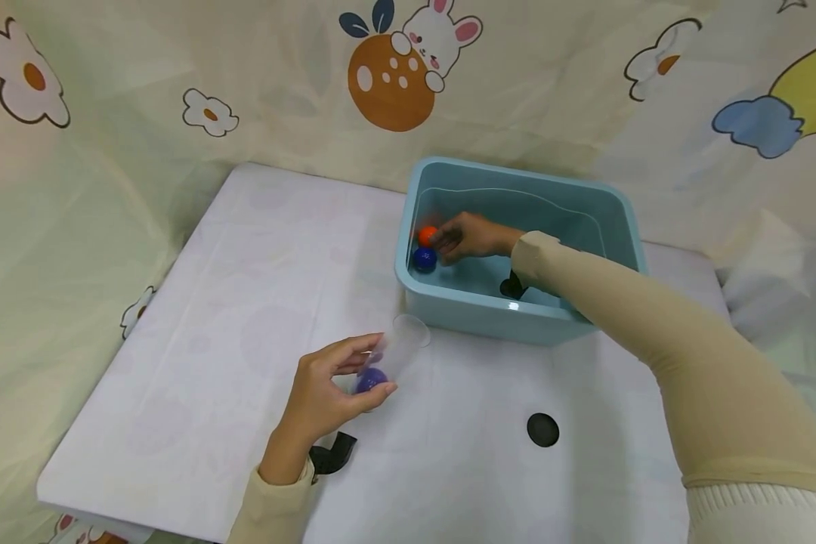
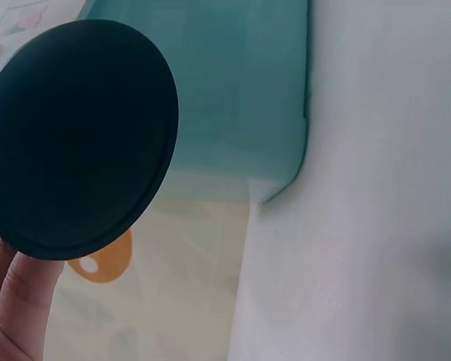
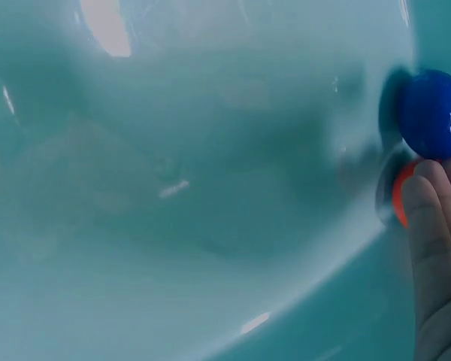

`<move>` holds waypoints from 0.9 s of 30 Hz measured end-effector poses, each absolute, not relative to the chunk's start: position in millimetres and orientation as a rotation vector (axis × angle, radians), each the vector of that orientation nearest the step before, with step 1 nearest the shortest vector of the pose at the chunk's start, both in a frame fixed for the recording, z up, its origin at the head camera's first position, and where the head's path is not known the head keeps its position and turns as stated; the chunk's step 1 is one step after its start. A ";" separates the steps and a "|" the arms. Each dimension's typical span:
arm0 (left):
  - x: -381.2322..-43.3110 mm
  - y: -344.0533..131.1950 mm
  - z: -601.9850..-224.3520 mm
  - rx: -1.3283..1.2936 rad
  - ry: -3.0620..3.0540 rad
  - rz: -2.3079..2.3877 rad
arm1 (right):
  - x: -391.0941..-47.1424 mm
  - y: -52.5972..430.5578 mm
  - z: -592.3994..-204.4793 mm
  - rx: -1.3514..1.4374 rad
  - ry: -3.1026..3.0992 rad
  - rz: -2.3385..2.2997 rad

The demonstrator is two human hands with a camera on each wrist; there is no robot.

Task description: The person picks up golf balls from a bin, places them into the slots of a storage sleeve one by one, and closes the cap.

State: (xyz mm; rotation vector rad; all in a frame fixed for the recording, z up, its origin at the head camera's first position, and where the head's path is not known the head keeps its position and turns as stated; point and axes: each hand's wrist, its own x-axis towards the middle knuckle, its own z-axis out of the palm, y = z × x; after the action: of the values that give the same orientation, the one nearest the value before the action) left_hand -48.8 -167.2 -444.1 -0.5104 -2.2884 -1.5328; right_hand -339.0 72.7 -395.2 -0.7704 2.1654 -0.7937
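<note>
My left hand point(image 1: 329, 385) holds a clear plastic cup point(image 1: 408, 351) between thumb and fingers, tilted over the table. A purple-blue ball point(image 1: 371, 379) shows in the cup close to the thumb. In the left wrist view a dark round disc point(image 2: 79, 139) stands beside the fingers point(image 2: 30, 301). My right hand point(image 1: 472, 236) reaches into the light blue bin point(image 1: 489, 313). Its extended fingers point(image 3: 432, 233) overlap an orange ball point(image 1: 427, 236) at the bin's left end. Right beside it lies a blue ball point(image 1: 425, 259). In the right wrist view the fingers hide most of the orange ball.
A black disc point(image 1: 542, 429) lies on the white-covered table point(image 1: 245, 317), in front of the bin. The bin stands at the table's back edge against a printed cloth backdrop point(image 1: 279, 68). My right forearm point(image 1: 625, 317) crosses the bin's front right rim.
</note>
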 end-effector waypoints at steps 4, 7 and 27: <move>-49.4 -168.9 -443.4 -0.512 -2.290 -1.522 | -338.5 70.1 -393.9 -0.777 2.182 -0.779; -49.7 -169.9 -442.5 -0.508 -2.294 -1.513 | -337.2 67.4 -392.6 -0.778 2.184 -0.760; -46.1 -174.9 -444.1 -0.476 -2.295 -1.497 | -320.0 46.8 -414.8 -0.967 2.112 -0.589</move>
State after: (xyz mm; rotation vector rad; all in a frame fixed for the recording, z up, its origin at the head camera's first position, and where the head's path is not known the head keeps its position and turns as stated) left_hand -46.1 -174.9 -444.1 -0.4760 -2.2947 -1.4972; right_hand -320.0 46.8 -414.8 -0.9666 2.1116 -0.5889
